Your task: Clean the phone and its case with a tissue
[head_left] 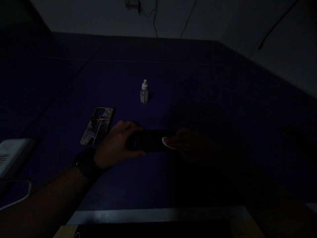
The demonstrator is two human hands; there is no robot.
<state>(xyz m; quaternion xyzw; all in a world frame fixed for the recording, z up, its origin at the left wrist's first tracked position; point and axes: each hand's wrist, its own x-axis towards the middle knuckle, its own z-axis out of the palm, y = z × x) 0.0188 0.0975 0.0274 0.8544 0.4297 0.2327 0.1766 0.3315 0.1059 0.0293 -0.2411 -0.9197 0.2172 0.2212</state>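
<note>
A dark, flat phone (151,141) lies sideways on the purple table, hard to make out in the dim light. My left hand (121,140), with a black watch (88,162) at its wrist, grips the phone's left end between thumb and fingers. In deep shadow, my right hand (189,143) presses a white cotton pad (168,143) onto the phone's right part. Just beyond my left hand is a printed phone case (98,126) with a camera cutout. A small clear dropper bottle (144,94) stands upright behind the phone.
At the left edge sits a white box-like device (12,153) with slots, and a white cable (29,190) loops near my left forearm. The table's pale front edge (158,215) runs close to me. Dark wires (155,19) hang down the wall behind.
</note>
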